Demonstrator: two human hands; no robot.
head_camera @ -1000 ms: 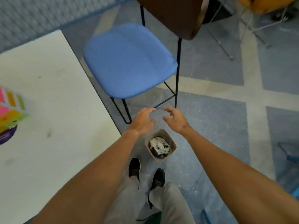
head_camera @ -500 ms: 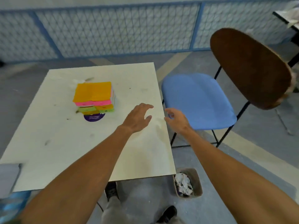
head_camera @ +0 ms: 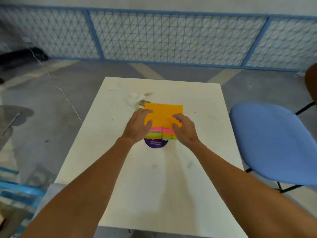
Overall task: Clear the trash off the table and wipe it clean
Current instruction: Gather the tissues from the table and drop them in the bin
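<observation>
Hands at the cloth stack [head_camera: 163,114] on the table [head_camera: 154,186]
Left hand [head_camera: 138,127] fingers [head_camera: 145,111] lie loosely spread on its orange top; right hand [head_camera: 186,130] fingers [head_camera: 177,116] curl at its right edge, grip unclear. White crumpled tissue [head_camera: 135,98] lies just behind the stack; blue chair [head_camera: 271,140] stands right.

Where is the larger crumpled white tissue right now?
Head view: the tissue lies on the table, left of centre, by the far-left corner of the coloured cloth stack.

Pale lettering is seen on the purple round label [head_camera: 155,144] under the cloth stack, but nothing can be read.
</observation>
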